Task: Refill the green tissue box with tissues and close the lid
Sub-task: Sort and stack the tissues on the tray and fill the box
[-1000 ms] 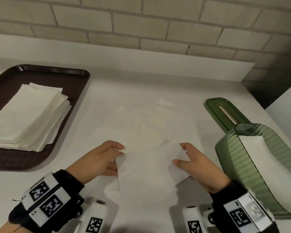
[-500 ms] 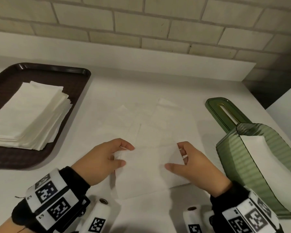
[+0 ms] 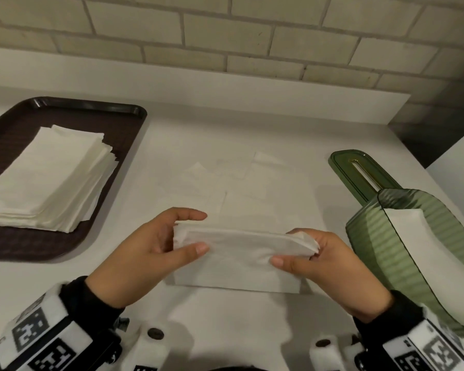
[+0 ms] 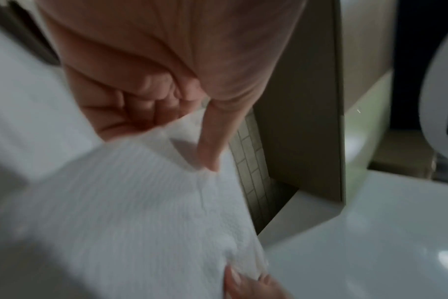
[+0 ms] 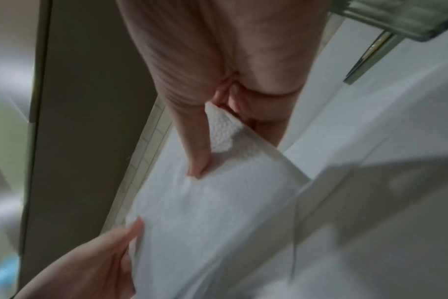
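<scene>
The desk was a plain white surface running back to a white upstand below a pale brick wall; a dark brown tray sat on its left part, bearing a stack of white tissues; several loose white tissues lay flat and overlapping in the middle of the desk; the green lid, slot upward, lay flat on the right; the ribbed green tissue box stood just in front of the lid, partly covering it, white tissue showing inside.
</scene>
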Demonstrator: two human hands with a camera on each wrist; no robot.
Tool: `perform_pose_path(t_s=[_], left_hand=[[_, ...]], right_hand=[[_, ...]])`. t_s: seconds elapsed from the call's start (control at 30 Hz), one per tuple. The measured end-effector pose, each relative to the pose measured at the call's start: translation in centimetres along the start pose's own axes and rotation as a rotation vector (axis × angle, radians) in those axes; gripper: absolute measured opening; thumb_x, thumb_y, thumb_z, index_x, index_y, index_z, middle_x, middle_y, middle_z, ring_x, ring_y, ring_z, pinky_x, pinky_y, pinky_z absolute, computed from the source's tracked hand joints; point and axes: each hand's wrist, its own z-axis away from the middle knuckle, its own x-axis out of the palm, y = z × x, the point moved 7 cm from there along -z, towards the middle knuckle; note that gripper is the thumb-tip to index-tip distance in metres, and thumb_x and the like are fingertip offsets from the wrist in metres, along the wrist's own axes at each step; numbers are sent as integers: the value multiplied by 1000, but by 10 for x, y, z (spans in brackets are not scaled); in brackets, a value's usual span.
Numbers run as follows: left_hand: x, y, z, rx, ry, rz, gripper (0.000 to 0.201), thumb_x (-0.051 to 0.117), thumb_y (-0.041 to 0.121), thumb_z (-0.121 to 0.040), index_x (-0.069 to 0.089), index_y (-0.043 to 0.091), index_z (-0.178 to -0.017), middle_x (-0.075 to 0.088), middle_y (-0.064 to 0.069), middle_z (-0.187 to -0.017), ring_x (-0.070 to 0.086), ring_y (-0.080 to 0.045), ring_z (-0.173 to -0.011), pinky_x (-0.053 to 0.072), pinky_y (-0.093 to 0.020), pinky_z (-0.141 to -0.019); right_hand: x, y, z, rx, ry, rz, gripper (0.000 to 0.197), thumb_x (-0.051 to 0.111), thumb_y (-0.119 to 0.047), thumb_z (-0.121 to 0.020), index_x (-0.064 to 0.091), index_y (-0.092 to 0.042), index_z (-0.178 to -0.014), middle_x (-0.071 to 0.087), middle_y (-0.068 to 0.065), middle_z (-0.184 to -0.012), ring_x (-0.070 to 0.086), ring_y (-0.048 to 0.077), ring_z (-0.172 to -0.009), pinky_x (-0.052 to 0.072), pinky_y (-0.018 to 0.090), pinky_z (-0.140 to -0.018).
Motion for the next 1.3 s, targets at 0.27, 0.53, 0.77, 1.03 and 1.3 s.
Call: perform_pose_path(t_s=[0.27,0.53,0.77,1.03,1.3], left_hand=[[15,-31,25,-54,-206,-67,31,71,44,-69,70,33,-97,71,4,-102,67,-12,-94,51,-25,-85],[22,-35,30,-26,-231,-191,29,66,51,-66,68,40,-93,71,9,-88,66,-9,-83,50,-32,-77],[23,-24,34,-43,-254,-220,45,68,63,-63,69,22,-82,66,12,-68,60,-2,-64,48,-26,-66],[21,24,35,81,-154,24,25,58,24,-80,72,41,-92,74,13,-94,68,0,-90,47,-5,-74],[8,19,25,-111,-55,171,60,53,7,-86,51,4,-27,54,0,-37,52,2,-38,39,-4,-46]], right_hand=[[13,18,21,8,16,122,12,76,-10,-75,71,-21,-73,66,-2,-72,54,4,-65,41,15,-60],[19,34,31,55,-24,287,24,83,-16,-69,73,-24,-89,71,-7,-87,62,3,-77,43,13,-68],[20,17,32,61,20,226,12,80,-19,-72,74,-20,-82,74,-7,-78,66,2,-70,49,17,-67],[25,-32,33,-93,-6,114,15,74,-5,-74,70,-17,-66,63,-12,-55,55,-4,-50,40,8,-53],[-3,-40,41,-88,113,80,23,71,-22,-74,75,-7,-91,74,15,-92,70,33,-90,53,45,-80]])
